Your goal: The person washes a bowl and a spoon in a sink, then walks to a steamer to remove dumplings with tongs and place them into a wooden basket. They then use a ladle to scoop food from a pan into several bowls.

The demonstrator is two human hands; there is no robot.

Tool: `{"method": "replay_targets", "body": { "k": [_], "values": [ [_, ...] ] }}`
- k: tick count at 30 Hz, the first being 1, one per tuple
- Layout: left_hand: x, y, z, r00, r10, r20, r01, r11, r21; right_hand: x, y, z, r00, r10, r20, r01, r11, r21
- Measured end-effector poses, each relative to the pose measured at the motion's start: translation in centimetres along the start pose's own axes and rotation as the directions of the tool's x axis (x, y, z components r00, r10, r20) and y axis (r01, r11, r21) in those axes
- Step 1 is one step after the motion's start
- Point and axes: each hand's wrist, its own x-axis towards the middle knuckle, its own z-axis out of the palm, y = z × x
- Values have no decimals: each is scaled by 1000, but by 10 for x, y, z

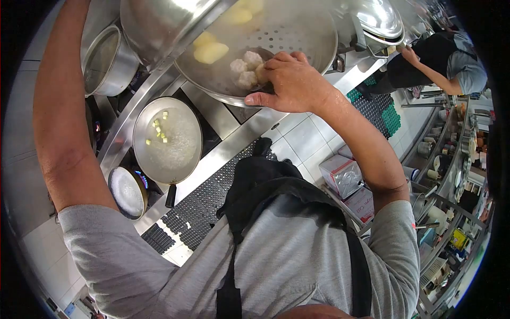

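My right hand [289, 80] reaches over the rim of a wide steamer tray [313, 45] with a perforated metal floor. Its fingers curl around the side of a small dark dish [262, 52] holding several pale, round dumplings [246, 69]; part of the dish is hidden by the hand. Yellow peeled potato-like pieces [211, 52] lie beside it in the steam. My left forearm [61, 106] stretches up past the frame's top edge, so the hand is out of sight. A large shiny domed lid [159, 26] stands tilted over the steamer's left side.
A frying pan [167, 141] with pale cubes in bubbling liquid sits on the stove, near a small pan [126, 192] over a blue flame. A deep pot [101, 64] stands at left. Boxes [348, 181] and shelves [441, 175] are at right. A co-worker [435, 61] stands upper right.
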Motion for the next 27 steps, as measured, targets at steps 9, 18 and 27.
{"method": "replay_targets", "body": {
  "k": [9,18,27],
  "values": [
    [45,-45,38,955,235,180,-261,955,137,-49,-18,-6,866,-14,-500,116,978,173],
    [16,46,137,780,547,304,-625,668,403,-304,6,24,721,510,-468,-447,859,248],
    [-19,57,172,876,386,288,-481,733,481,-734,7,105,-317,922,-221,-942,-278,191]
  ]
}}
